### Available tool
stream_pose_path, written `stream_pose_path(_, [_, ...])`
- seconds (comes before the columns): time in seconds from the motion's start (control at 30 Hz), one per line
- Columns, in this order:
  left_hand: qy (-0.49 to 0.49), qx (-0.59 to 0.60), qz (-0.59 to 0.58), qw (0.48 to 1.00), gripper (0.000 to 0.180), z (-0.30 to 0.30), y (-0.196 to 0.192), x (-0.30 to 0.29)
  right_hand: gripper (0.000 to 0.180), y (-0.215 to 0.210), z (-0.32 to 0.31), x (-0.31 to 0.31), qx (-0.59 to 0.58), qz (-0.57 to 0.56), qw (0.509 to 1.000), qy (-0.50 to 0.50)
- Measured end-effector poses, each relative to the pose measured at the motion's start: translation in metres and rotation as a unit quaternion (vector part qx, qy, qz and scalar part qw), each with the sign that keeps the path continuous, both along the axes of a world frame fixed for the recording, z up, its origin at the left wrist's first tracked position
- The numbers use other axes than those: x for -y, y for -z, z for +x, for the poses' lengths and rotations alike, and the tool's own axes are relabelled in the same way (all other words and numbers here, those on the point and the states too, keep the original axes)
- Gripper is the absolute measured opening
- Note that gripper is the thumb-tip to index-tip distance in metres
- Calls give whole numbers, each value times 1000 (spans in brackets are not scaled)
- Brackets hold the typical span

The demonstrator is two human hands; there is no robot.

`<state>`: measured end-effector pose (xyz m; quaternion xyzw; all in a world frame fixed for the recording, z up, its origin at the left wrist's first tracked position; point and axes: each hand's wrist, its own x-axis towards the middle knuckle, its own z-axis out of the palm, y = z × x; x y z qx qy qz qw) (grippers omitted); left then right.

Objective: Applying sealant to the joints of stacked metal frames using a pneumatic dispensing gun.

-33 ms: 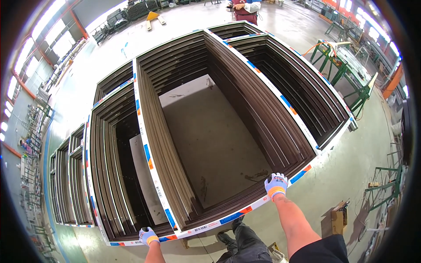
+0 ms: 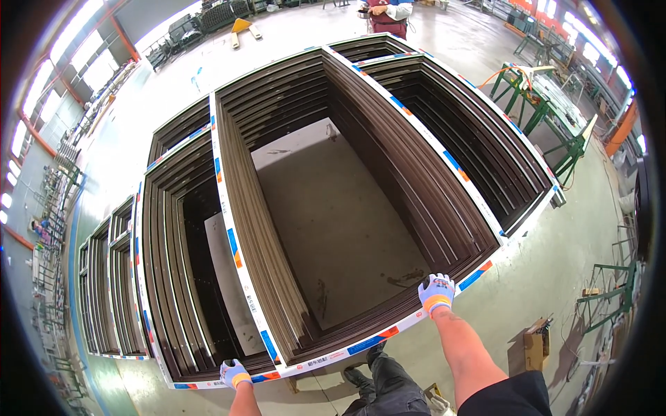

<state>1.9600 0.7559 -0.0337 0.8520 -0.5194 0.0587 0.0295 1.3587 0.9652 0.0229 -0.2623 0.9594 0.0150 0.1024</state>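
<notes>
Our left grip (image 2: 236, 373) and right grip (image 2: 436, 292), both in pale gloves with orange cuffs, are partly closed, fingers bent over the near rail (image 2: 371, 342) of the top frame (image 2: 232, 239); we cannot tell how tightly. The hands are well apart, one on each side of the left long bar's near end. The frame lies flat on a stack (image 2: 277, 277) of dark brown frames, its white film marked blue and orange. We judge it rigid, long and heavy; the film may slide under gloves, and the coated faces could scratch. Taking the outer rails, spread wide, looks steadier than the inner bars. Beyond, a smaller frame stack (image 2: 119, 291) stands left, a green worktop (image 2: 558, 104) right, and a co-worker (image 2: 388, 19) at the far side.
</notes>
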Motion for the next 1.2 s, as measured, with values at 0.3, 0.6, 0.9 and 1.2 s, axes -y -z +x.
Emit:
stream_pose_path(0.3, [-8, -33, 19, 999, 42, -17, -20, -1, 36, -7, 1, -1, 8, 7, 1000, 0])
stream_pose_path(0.6, [-13, -23, 15, 1000, 42, -10, -12, 0, 37, -9, 2, 0, 13, 5, 1000, -3])
stream_pose_path(0.9, [-14, -42, 42, 998, 39, -19, -22, 1, 37, -12, 1, 0, 14, 8, 1000, 1])
stream_pose_path(1.2, [-11, -24, 15, 1000, 38, -8, -10, 0, 37, -9, 1, 0, 16, 8, 1000, 0])
